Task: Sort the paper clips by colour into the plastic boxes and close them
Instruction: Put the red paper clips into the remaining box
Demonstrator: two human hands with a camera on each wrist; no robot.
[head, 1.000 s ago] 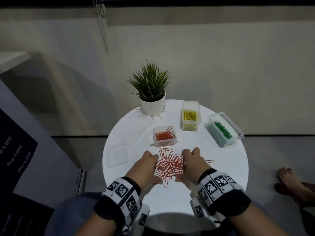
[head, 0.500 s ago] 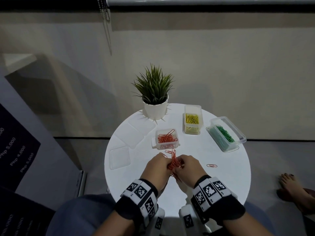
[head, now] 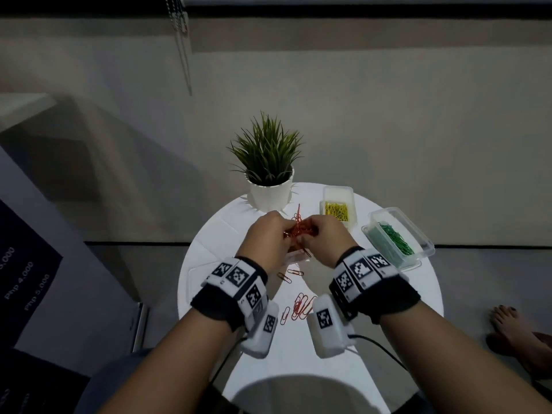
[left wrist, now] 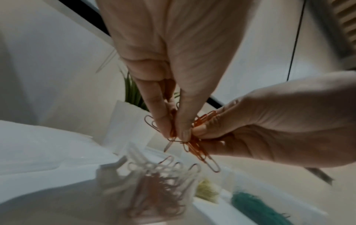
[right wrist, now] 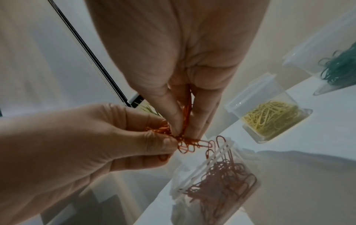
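Nearest the person, on the round white table (head: 403, 309), loose red clips (head: 300, 306) lie btwn the two wrists, partly cut off by the wrist cameras; two more singles (head: 291, 274) sit a bit farther in.

Above those, left hand (head: 265, 237) and right hand (head: 327, 239) are raised, close together, both pinching one tangled bunch of red clips (head: 298, 230) w/ thumb and fingertips. In left wrist view the left fingers (left wrist: 159, 115) taper down onto the bunch (left wrist: 194, 144) while the right hand (left wrist: 269, 124) nips it from the side; right wrist view shows the same grip mirrored (right wrist: 185, 140). How many clips are in the bunch can't be told.

The red box (right wrist: 217, 181) is hidden behind the hands in head view; wrist views show it open, directly under the bunch, part-filled w/ red clips, blurred.

Farther right: yellow box (head: 339, 209) open, yellow clips inside; green box (head: 397, 237) open, green clips inside, nr the table's right edge.

Left side: clear lids (head: 206, 270) faint on the white top, edges hard to make out, count unclear.

Farthest: potted plant (head: 268, 162) at the table's back edge. A bare foot (head: 513, 330) on the floor at right, cropped.
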